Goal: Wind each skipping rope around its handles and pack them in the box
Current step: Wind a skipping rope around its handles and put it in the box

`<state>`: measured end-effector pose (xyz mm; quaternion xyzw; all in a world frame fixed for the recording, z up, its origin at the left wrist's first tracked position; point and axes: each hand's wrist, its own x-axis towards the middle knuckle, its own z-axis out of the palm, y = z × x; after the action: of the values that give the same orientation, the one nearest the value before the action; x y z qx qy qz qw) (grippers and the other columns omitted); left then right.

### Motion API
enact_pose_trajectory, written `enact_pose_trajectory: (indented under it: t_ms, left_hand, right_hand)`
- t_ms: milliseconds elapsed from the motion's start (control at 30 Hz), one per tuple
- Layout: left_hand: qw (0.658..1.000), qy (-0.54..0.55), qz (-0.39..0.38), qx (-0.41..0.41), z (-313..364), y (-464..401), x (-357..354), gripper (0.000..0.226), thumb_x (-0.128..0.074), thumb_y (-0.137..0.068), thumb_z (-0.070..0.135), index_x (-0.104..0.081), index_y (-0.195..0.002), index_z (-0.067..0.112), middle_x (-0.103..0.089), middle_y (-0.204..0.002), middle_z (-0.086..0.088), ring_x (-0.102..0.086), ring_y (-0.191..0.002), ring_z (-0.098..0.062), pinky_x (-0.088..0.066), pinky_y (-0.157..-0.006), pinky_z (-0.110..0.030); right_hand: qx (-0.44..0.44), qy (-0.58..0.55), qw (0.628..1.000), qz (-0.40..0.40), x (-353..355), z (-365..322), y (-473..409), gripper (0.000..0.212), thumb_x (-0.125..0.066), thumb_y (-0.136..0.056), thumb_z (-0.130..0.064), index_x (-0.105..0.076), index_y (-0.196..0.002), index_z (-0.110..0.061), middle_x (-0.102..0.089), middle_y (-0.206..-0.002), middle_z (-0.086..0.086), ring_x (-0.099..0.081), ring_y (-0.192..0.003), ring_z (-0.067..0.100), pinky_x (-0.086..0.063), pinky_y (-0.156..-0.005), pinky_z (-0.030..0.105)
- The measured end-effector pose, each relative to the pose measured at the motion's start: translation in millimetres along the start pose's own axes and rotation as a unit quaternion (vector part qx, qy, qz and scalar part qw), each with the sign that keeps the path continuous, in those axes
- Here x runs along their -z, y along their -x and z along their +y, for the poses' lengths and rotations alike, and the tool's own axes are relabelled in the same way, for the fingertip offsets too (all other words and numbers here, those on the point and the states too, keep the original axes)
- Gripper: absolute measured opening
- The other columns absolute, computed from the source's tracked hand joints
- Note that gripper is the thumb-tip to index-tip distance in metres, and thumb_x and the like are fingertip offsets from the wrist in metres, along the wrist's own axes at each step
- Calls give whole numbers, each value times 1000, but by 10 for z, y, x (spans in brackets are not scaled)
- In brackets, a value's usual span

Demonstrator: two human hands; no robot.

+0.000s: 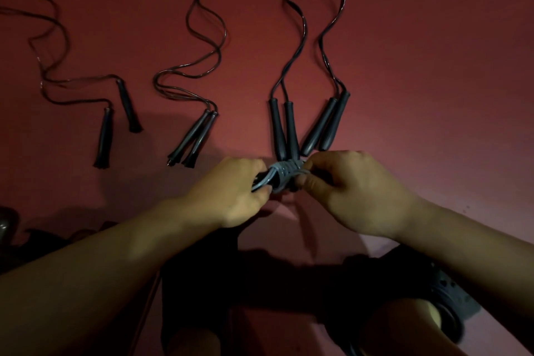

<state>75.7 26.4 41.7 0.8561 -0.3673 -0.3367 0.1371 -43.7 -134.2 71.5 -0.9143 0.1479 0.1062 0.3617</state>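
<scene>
Both hands around wound rope

Wound grey rope bundle held; four black ropes (unwound) beyond.

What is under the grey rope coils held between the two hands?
Under the grey rope coils, dark handles show at the left end beside the left hand. The right hand pinches the rope's other side. How many handles are wrapped is hidden by coils and fingers.

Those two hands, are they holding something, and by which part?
Yes: a wound skipping rope. The left hand grips one end of the bundle, over its looped cord; the right hand pinches the cord at the other end.
</scene>
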Motion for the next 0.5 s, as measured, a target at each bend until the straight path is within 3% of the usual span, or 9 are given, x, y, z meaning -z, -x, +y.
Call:
enact_pose_trajectory:
  t_ms: [67, 167, 333, 400, 500]
  left_hand:
    - [1000, 1, -8, -20, 31, 6, 20, 10, -62, -90, 30, -65, -94, 22, -62, -76, 10, -62, -75, -15, -46, -65, -27]
    - [999, 2, -18, -44, 71, 12, 73, 8, -62, -90, 29, -58, -84, 25, -58, -69, 10, -59, -66, -12, -40, -56, -22]
    - [993, -19, -63, -99, 168, 23, 149, 26, -61, -91, 31, -40, -78, 38, -48, -68, 16, -49, -63, -5, -32, -59, -19]
    - [990, -12, -83, -113, 196, 39, 166, 24, -61, -92, 31, -43, -78, 38, -50, -70, 16, -50, -64, -1, -32, -60, -20]
    - [983, 0, -108, -145, 216, 64, 175, 14, -61, -92, 31, -50, -83, 33, -53, -69, 15, -51, -64, -2, -33, -59, -22]
  right_hand:
    - [15, -9, 1000, 9, 29, 29, -34, 18, -57, -95, -31, -63, -78, -25, -53, -60, -17, -50, -58, -8, -35, -55, 9]
    - [39, 0, 999, 30, 95, 75, -78, 21, -57, -95, -33, -63, -76, -30, -56, -59, -18, -53, -59, -8, -34, -53, 8]
    - [34, 44, 995, 82, 184, 155, -177, 34, -57, -89, -53, -67, -69, -26, -53, -49, -11, -51, -46, 4, -40, -47, 27]
    - [35, 65, 994, 86, 189, 180, -211, 42, -54, -87, -58, -70, -74, -22, -50, -49, -11, -48, -47, 5, -42, -49, 30]
    - [26, 69, 994, 76, 179, 222, -214, 56, -44, -82, -69, -74, -82, -21, -63, -61, -5, -57, -54, 12, -49, -51, 36]
